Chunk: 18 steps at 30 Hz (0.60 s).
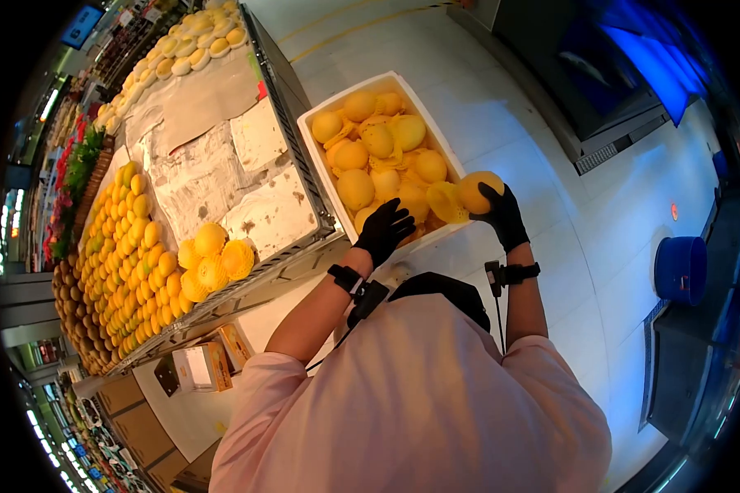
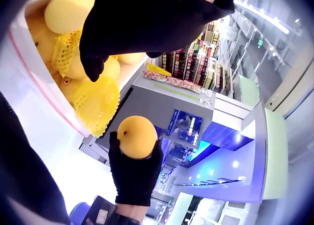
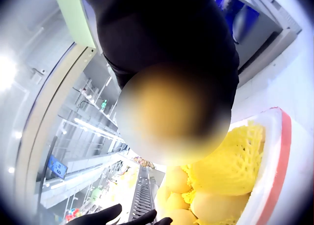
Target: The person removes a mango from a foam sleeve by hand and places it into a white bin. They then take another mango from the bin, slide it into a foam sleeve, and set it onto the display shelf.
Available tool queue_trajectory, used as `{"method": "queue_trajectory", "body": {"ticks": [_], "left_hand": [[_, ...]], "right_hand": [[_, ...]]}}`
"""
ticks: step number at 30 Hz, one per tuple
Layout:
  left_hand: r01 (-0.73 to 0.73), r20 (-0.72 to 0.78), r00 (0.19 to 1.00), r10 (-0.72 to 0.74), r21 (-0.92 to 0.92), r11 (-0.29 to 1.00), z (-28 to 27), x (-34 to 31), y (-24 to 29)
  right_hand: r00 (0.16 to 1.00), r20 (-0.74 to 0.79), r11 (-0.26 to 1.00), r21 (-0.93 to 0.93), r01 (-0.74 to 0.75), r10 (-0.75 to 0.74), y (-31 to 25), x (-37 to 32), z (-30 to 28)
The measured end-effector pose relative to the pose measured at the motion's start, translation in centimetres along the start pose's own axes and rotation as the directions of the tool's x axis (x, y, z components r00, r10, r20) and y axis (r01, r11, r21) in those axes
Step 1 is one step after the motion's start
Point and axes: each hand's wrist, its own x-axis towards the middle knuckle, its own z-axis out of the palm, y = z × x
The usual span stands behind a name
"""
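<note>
My right hand (image 1: 506, 220), in a black glove, grips a smooth, round, melon-like yellow fruit (image 1: 477, 192) at the near right corner of a white foam crate (image 1: 427, 125). In the left wrist view, thumb and fingers clasp this fruit (image 2: 137, 136) from opposite sides, a small dark spot on its skin. The right wrist view shows it close up and blurred. A yellow foam net (image 1: 446, 204) lies beside it at the crate corner. My gloved left hand (image 1: 384, 230) hovers over the crate's near left side, fingers extended and holding nothing.
More yellow fruits (image 1: 378, 140), some in foam nets, fill the crate. At left stands a display stand (image 1: 259, 205) with rows of smaller yellow fruits (image 1: 131, 263) and several netted ones (image 1: 211, 241). A blue bin (image 1: 681, 271) stands at far right.
</note>
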Motion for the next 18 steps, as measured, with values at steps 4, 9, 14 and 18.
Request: {"method": "queue_trajectory", "body": {"ticks": [4, 9, 14, 18], "left_hand": [[-0.041, -0.009, 0.999, 0.040, -0.203, 0.978, -2.3, -1.9, 1.7], [-0.159, 0.056, 0.984, 0.171, -0.173, 0.972, -5.7, -4.1, 2.1], [-0.174, -0.121, 0.983, 0.137, -0.375, 0.910, -6.1, -6.8, 2.9], [-0.212, -0.189, 0.971, 0.148, -0.383, 0.899, -7.4, -7.9, 2.6]], "right_hand": [[0.992, 0.046, 0.930, -0.355, -0.095, 0.119, -2.2, 0.2, 3.0], [0.978, -0.007, 0.674, -0.724, -0.150, 0.211, 1.7, 5.6, 4.0], [0.974, -0.072, 0.438, -0.885, -0.161, 0.213, 4.8, 9.8, 3.7], [0.948, -0.038, 0.454, -0.871, -0.187, 0.318, 6.3, 11.3, 2.6]]}}
